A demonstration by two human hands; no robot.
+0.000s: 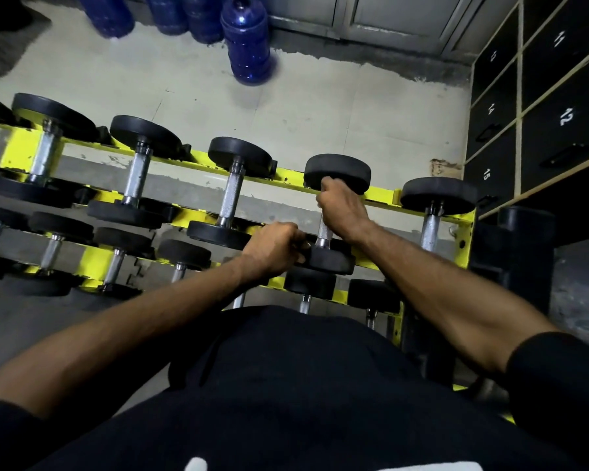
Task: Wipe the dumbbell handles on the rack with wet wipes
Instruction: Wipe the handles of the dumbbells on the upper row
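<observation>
**Right hand on fourth dumbbell handle, left steadying the near end**

Dark clothing fills the bottom of the view, and both bare forearms reach forward over it to the yellow rack. The dumbbell being worked is fourth from the left on the top row, lying across the rails between two neighbours.

The right hand has its fingers wrapped round the far part of the handle, tight up against the far weight. The left hand has curled fingers gripping the edge of the near weight.

There may be a pale sliver at the right fist, but I cannot tell whether it is the wipe. The bare metal nearer the camera is not covered by either hand.

Judged step: rubbing the handle while the other hand stops it turning.

Risks:
- The dumbbell rolls or lifts off the rails if the left hand's hold loosens during a hard twist, and it could drop onto the lower row.
- Left fingers get nipped between the near weight and the rail.
- The rough metal shreds the wipe, or the wipe slips out and a bare palm does the rubbing.
- The near stretch of the handle gets skipped because the fist sits far up.

Blue bottles stand on the floor behind the rack. Numbered lockers are to the right.
</observation>
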